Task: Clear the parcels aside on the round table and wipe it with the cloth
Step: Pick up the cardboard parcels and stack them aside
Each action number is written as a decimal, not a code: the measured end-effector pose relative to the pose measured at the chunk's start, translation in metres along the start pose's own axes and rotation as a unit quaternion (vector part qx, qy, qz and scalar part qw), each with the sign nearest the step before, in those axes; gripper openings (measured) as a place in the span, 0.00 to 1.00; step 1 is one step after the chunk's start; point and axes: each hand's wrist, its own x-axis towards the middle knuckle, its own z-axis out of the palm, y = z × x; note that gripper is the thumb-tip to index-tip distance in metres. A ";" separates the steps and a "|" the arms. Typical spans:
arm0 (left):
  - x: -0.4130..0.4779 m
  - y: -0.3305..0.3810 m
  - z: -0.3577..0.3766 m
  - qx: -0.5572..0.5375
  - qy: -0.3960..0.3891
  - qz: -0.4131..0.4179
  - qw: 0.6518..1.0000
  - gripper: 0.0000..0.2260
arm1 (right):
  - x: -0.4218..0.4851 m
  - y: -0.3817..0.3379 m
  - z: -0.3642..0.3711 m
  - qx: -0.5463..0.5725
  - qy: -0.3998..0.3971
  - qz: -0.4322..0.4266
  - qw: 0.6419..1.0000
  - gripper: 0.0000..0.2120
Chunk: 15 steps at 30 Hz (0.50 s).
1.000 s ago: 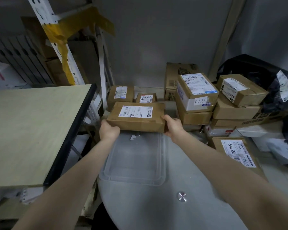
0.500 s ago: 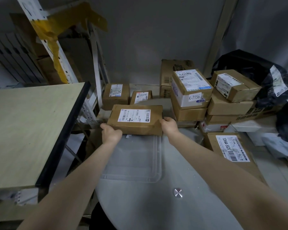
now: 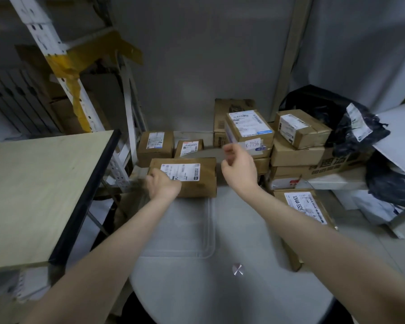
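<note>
The flat brown parcel lies at the far rim of the round table, its near edge over the far end of a clear plastic lid. With at most one hand on it, it could pivot and slide off the rim into the gap behind. The slick lid beneath would make that easier. The left hand sits on the parcel's near-left corner, but blur hides whether its fingers grip or merely press. The right hand hangs just off the parcel's right end, fingers loosely curled and holding nothing. It is close to the box marked K-7156, so a careless sweep could nudge that stack. Another labelled parcel lies at the table's right edge, well right of both hands. No cloth is in view.
</note>
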 end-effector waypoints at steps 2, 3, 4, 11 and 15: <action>-0.012 0.017 0.005 -0.007 -0.014 0.032 0.999 0.29 | 0.007 -0.004 -0.025 -0.056 0.047 -0.055 0.996 0.18; -0.016 0.023 0.007 -0.012 -0.021 0.046 0.999 0.28 | 0.011 -0.006 -0.034 -0.083 0.074 -0.072 0.991 0.20; -0.021 0.032 0.010 -0.018 -0.029 0.062 0.998 0.26 | 0.017 -0.005 -0.044 -0.107 0.105 -0.080 0.985 0.21; -0.037 0.073 0.026 -0.106 -0.133 0.121 0.978 0.19 | 0.047 0.014 -0.066 -0.184 0.104 0.012 0.977 0.42; -0.039 0.090 0.040 -0.114 -0.147 0.132 0.974 0.17 | 0.043 0.020 -0.067 -0.164 0.093 0.022 0.982 0.39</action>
